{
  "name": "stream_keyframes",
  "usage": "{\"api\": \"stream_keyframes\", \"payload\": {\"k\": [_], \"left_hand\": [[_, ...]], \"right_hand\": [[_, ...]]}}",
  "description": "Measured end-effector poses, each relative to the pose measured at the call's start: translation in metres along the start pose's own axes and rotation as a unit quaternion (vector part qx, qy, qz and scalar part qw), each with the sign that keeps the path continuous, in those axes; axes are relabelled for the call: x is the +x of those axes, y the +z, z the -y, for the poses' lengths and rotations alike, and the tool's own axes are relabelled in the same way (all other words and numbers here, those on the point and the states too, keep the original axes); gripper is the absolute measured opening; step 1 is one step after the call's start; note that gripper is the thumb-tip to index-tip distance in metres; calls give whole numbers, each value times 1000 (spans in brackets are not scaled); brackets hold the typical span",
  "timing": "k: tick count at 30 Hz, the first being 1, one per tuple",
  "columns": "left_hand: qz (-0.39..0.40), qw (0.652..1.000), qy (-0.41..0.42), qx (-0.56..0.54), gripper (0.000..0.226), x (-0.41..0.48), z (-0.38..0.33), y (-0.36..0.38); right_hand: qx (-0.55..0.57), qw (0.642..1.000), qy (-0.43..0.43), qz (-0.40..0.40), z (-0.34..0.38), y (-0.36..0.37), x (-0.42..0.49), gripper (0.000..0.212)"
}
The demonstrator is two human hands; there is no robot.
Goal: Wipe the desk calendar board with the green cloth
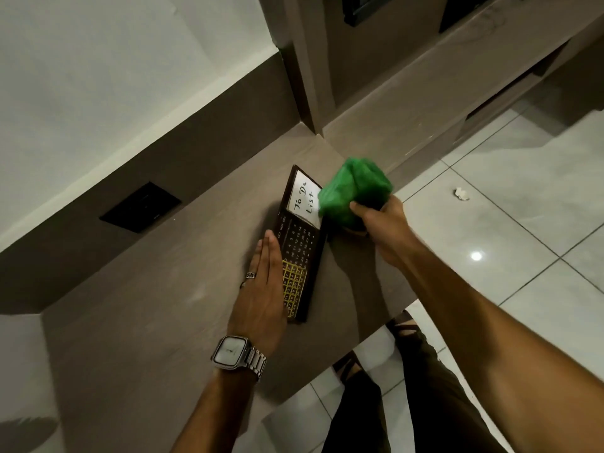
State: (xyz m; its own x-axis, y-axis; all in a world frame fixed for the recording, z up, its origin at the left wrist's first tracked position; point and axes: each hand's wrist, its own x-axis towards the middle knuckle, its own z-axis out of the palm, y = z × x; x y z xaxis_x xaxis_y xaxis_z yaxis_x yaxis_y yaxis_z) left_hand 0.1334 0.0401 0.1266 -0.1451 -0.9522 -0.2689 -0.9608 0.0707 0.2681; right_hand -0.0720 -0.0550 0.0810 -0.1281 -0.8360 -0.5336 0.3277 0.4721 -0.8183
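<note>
The desk calendar board (pixel 299 243) lies flat on the brown desk (pixel 157 322). It has a dark frame, a white panel reading "To Do List" and a date grid with a yellow section. My left hand (pixel 261 289), fingers straight and together, presses flat against the board's left edge and partly covers it. My right hand (pixel 382 223) grips the bunched green cloth (pixel 354 189), which overlaps the white panel's right edge. Part of the cloth is blurred.
A black wall socket plate (pixel 140 207) sits on the back panel at left. The desk's front edge runs diagonally, with a tiled floor (pixel 523 240) beyond it and a scrap of paper (pixel 461 193) on the tiles. My legs (pixel 408 403) stand below the desk edge.
</note>
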Motion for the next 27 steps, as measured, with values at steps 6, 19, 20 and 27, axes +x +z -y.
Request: {"api": "stream_keyframes", "payload": {"k": [6, 19, 20, 27], "left_hand": [[-7, 1000, 1, -1, 135, -1, 2, 2], [11, 999, -12, 32, 138, 3, 3, 4], [14, 999, -13, 28, 135, 3, 3, 3], [12, 999, -17, 25, 125, 3, 4, 4]], "right_hand": [[-182, 906, 189, 331, -21, -26, -25, 44], [135, 985, 95, 54, -4, -6, 51, 45], [139, 983, 103, 57, 1, -3, 52, 46], [-126, 915, 229, 306, -18, -21, -1, 47]]}}
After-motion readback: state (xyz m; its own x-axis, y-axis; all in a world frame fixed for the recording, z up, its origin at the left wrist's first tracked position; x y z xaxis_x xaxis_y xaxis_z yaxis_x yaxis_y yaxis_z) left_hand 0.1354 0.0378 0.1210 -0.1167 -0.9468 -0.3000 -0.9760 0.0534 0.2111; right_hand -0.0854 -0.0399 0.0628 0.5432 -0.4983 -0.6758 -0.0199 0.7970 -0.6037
